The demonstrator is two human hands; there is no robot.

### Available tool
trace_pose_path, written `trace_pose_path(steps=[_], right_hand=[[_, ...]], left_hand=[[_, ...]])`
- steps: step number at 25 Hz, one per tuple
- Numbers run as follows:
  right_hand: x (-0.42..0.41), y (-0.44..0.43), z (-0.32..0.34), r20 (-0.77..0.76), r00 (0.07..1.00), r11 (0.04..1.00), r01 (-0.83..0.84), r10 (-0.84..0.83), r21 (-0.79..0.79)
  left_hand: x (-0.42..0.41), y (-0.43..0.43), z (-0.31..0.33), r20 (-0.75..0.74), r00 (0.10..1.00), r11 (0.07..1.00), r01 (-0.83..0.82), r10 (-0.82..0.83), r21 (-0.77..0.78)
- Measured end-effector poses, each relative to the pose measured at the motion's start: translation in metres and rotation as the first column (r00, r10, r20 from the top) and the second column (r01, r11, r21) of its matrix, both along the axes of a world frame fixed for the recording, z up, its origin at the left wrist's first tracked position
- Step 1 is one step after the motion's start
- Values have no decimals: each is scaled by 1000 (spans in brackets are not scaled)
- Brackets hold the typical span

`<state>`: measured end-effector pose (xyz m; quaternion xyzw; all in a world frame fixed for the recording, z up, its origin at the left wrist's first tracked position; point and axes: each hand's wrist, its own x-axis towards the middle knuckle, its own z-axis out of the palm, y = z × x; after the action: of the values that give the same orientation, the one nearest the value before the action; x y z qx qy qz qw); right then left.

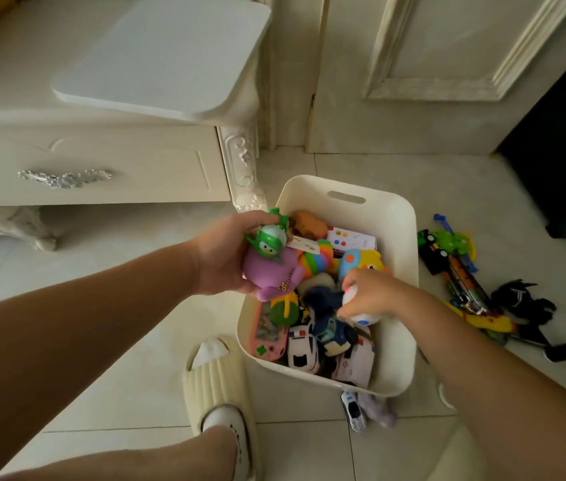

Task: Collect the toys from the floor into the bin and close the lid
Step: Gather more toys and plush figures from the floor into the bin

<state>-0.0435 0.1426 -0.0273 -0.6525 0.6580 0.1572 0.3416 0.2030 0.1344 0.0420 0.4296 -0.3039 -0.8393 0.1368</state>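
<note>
- The step in hand, as I judge it, is dropping both handfuls into the bin (403, 237), which stands on the floor (135, 359) right of the cabinet (101, 161) and is already heaped with toys.
- The left hand (221, 258) hangs over the bin's left rim, forearm reaching in from the near left. Its grip is full — fingers curled round a purple toy (271, 276) with a green toy (269, 239) pinched on top.
- That hand should go further right before letting go; released where it is, the purple toy could catch the rim and fall outside.
- The right hand (375, 293) is low over the middle of the heap, palm down, its grip closed round a white ball toy (361, 317) that is touching or nearly touching the pile.
- A round toy may roll off a heap — better to set it into a hollow between the others than drop it.
- More remains on the floor: a green truck (448, 243) and a black figure (521, 300) to the right, and a small white car (353, 411) just beside the near wall.
- What looks like the lid (167, 53) lies on the cabinet's surface, far left; press the pile level so it can sit flat.
</note>
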Motion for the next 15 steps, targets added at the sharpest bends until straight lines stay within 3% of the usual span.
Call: trace_pose_path(steps=[2,4,5,6,7,8,9,10,12,13,15], right_hand=[[-14,13,-5,-75,996,998,-58,57,-18],[-17,22,-14,-187,980,982,-100,69,-160],[-12,24,-15,-176,984,957,-60,9,-284],[-6,26,-9,-26,995,922,80,-97,-378],[2,27,-2,276,929,889,330,-246,-319],[12,26,11,577,701,849,528,-420,-23],[20,28,19,702,415,791,496,-579,359],[25,31,24,699,250,736,349,-670,580],[26,39,20,696,165,715,207,-699,668],[21,42,11,692,162,709,222,-704,669],[13,42,-9,646,250,690,344,-721,637]], left_hand=[[-8,4,1,6,999,999,46,-46,-10],[-14,8,1,4,996,996,93,-93,2],[-18,9,1,0,993,993,119,-119,12],[-22,11,0,-1,991,991,130,-130,20],[-27,12,-2,13,992,992,122,-123,25],[-31,13,-5,34,995,995,90,-91,32],[-35,16,-8,63,997,998,36,-39,46],[-38,17,-11,95,995,998,-25,19,64],[-42,20,-15,152,985,992,-90,77,83],[-41,21,-18,189,978,992,-102,87,75],[-39,18,-18,273,956,992,-122,110,28]])
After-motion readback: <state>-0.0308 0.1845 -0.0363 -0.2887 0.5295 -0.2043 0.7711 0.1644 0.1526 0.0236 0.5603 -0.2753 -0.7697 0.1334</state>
